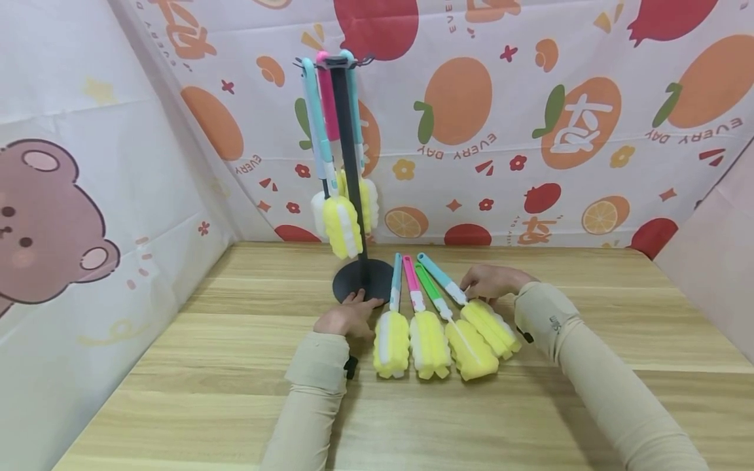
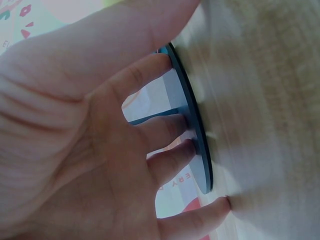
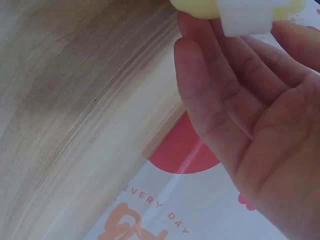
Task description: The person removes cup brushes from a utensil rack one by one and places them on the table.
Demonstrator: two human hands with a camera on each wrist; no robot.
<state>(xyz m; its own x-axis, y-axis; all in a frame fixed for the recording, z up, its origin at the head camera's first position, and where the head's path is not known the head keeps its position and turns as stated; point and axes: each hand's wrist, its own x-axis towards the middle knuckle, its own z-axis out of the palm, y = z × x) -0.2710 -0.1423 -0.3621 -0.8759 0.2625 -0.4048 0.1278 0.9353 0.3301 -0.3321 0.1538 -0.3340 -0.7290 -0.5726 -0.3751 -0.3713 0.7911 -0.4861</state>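
My left hand (image 1: pixel 349 317) lies at the foot of a black stand, its outstretched fingers (image 2: pixel 165 127) on the round base (image 2: pixel 175 92). Beside it several sponge bottle brushes lie fanned out: one blue-handled (image 1: pixel 391 343), one pink-handled (image 1: pixel 429 343), one green-handled (image 1: pixel 471 350). At the right end is another blue-handled bottle brush (image 1: pixel 489 327); my right hand (image 1: pixel 493 282) has its fingers at that brush's neck. In the right wrist view its yellow and white sponge (image 3: pixel 245 17) covers the fingertips of the curved fingers.
Upright behind the left hand rises the stand's black post (image 1: pixel 352 163), with hooks (image 1: pixel 337 62) at its top. Several brushes (image 1: pixel 343 226) with blue and pink handles hang there, sponges downward. A fruit-print cloth (image 1: pixel 518 176) backs the wooden table (image 1: pixel 235 379).
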